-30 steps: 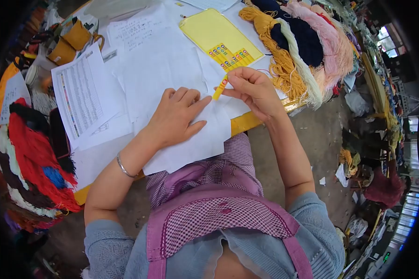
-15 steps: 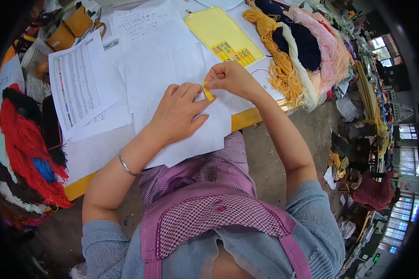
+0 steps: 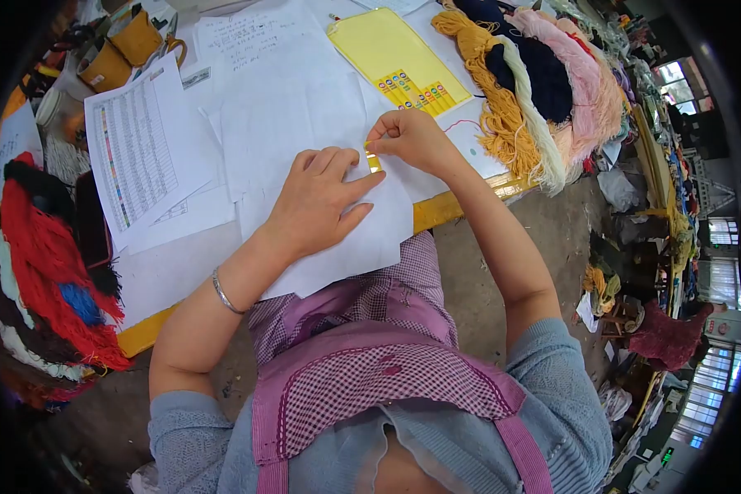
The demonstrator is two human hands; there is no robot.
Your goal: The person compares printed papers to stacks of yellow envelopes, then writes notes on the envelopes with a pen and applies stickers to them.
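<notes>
My left hand (image 3: 319,196) lies spread on a stack of white papers (image 3: 284,123), its index fingertip on the lower end of a small yellow label strip (image 3: 375,164). The strip's upper end is pinched between the thumb and fingers of my right hand (image 3: 412,142). Part of the strip has a pale, shiny look. Just beyond my right hand is a yellow sheet (image 3: 379,41) with several printed yellow labels (image 3: 407,89) along its near edge.
Yarn hanks in gold (image 3: 502,123), cream, navy and pink lie at the right. Red yarn (image 3: 45,239) is heaped at the left, near a printed chart (image 3: 136,148). Brown mugs (image 3: 136,37) stand at the back left. The table's yellow front edge (image 3: 440,211) runs close by.
My right hand has shifted slightly right with its end of the strip, and the strip now stands straighter. My left hand stays almost in place.
</notes>
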